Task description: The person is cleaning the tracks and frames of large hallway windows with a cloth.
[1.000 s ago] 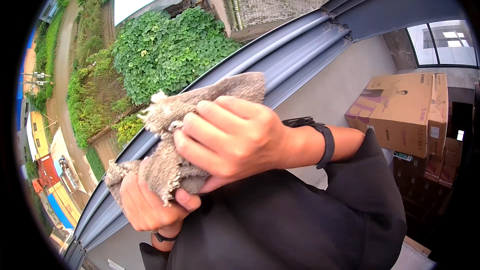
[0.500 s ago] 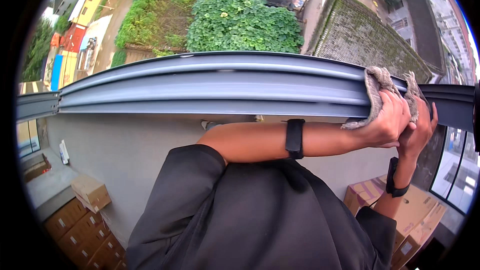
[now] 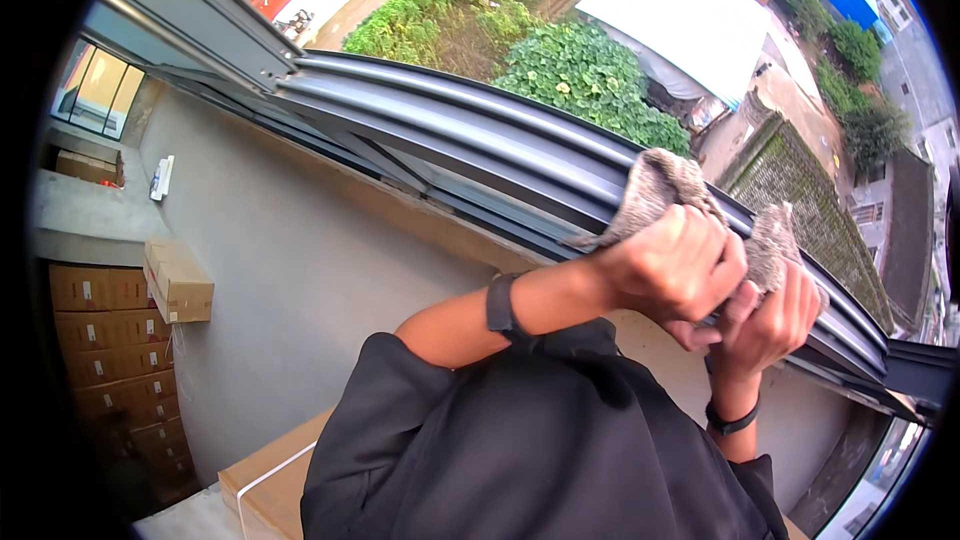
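A grey-brown cloth (image 3: 655,185) is draped over the dark grey metal window frame (image 3: 470,140), bunched in two places. My left hand (image 3: 672,265) grips one bunch with its fingers curled over the cloth. Just to the right, my right hand (image 3: 775,325) clutches the other bunch, its fingers wrapped over the rail's near side. The two hands are close together, thumbs almost meeting. Cloth and palms hide part of the ridged rail beneath them. Black bands circle both of my wrists.
Beyond the frame, far below, lie green plants (image 3: 590,80), a white roof (image 3: 680,15) and a mossy tiled roof (image 3: 800,180). Indoors, stacked cardboard boxes (image 3: 110,330) stand at the left, and another carton (image 3: 275,470) is beside me at lower left.
Both hands and the cloth have shifted left along the frame, away from its right end. My view has tilted, so the rail now slopes down to the right.
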A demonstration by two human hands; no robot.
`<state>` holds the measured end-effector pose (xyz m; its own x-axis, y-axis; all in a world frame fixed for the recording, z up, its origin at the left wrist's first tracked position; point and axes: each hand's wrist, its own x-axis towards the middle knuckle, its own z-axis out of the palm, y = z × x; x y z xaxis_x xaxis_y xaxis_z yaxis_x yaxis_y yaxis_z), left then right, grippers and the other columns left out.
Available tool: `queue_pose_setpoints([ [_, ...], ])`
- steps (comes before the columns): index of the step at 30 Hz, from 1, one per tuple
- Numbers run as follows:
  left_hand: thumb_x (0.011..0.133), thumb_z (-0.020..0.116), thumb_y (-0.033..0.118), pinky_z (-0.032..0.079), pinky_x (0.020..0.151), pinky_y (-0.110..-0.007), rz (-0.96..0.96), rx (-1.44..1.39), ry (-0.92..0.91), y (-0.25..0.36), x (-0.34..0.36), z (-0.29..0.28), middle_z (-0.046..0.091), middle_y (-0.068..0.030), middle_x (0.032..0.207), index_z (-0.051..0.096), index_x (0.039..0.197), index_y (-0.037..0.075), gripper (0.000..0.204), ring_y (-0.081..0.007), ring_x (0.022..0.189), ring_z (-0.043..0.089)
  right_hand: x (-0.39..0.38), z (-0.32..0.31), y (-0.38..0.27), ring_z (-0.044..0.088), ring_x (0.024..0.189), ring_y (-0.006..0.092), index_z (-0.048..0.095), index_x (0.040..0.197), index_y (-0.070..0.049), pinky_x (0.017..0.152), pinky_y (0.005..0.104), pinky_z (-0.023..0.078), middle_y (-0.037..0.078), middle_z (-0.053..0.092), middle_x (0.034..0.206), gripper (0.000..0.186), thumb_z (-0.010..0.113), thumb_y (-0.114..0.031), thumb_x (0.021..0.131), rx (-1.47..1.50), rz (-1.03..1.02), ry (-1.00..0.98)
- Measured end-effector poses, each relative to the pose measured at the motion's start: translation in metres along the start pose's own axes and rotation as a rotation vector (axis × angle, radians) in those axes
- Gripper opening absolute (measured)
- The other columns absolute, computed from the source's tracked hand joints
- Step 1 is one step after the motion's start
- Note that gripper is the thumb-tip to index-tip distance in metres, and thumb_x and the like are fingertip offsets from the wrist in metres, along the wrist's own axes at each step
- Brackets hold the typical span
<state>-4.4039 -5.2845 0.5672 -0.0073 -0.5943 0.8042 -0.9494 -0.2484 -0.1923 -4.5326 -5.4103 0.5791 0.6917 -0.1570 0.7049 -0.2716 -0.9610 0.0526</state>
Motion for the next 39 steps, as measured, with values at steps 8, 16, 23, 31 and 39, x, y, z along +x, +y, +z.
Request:
queue_pose_setpoints([
  [8, 0.094, 0.045, 0.033, 0.050, 0.065, -0.038, -0.130, 0.315, 0.186, -0.205, -0.136, -0.092, 0.062, -0.0101, 0.074, 0.069, 0.085, 0.000, 0.042, -0.0266, 0.070, 0.064, 0.113, 0.072, -0.244, 0.052, 0.072, 0.0290, 0.056, 0.057, -0.003, 0.072, 0.0410, 0.043, 0.012, 0.050, 0.074, 0.045, 0.062, -0.038, 0.085, 0.276, -0.197, 0.002],
  [16, 0.088, 0.061, 0.035, 0.042, 0.085, -0.044, -0.192, 0.490, 0.325, -0.309, -0.240, -0.111, 0.058, -0.0087, 0.097, 0.058, 0.100, 0.008, 0.029, -0.0295, 0.093, 0.054, 0.125, 0.122, -0.328, 0.059, 0.097, 0.0322, 0.061, 0.107, 0.007, 0.090, 0.0406, 0.045, 0.020, 0.062, 0.101, 0.040, 0.051, -0.024, 0.083, 0.269, -0.456, 0.349],
  [23, 0.086, 0.053, 0.060, 0.032, 0.088, -0.044, -0.400, 0.262, 0.426, -0.202, -0.163, -0.068, 0.056, -0.0072, 0.100, 0.058, 0.102, 0.011, 0.051, -0.0284, 0.098, 0.049, 0.097, 0.070, -0.235, 0.059, 0.084, 0.0257, 0.062, 0.102, -0.004, 0.073, 0.0358, 0.047, 0.010, 0.059, 0.097, 0.032, 0.067, -0.016, 0.072, 0.494, -0.345, 0.120],
  [31, 0.080, 0.060, 0.047, 0.043, 0.090, -0.047, -0.357, -0.166, 0.508, -0.022, -0.077, 0.012, 0.056, -0.0067, 0.104, 0.063, 0.109, 0.013, 0.045, -0.0265, 0.100, 0.053, 0.008, 0.021, -0.079, 0.060, 0.097, 0.0400, 0.063, 0.105, 0.007, 0.086, 0.0467, 0.049, 0.022, 0.062, 0.105, 0.034, 0.072, -0.010, 0.076, 0.310, -0.115, 0.224],
  [39, 0.082, 0.060, 0.025, 0.048, 0.087, -0.035, -0.223, -0.378, 0.341, 0.036, -0.124, 0.009, 0.048, -0.0005, 0.097, 0.063, 0.126, 0.009, 0.047, -0.0201, 0.094, 0.050, -0.083, 0.032, -0.041, 0.059, 0.103, 0.0426, 0.064, 0.108, 0.004, 0.089, 0.0534, 0.050, 0.019, 0.061, 0.106, 0.037, 0.078, -0.016, 0.080, 0.283, -0.191, 0.236],
])
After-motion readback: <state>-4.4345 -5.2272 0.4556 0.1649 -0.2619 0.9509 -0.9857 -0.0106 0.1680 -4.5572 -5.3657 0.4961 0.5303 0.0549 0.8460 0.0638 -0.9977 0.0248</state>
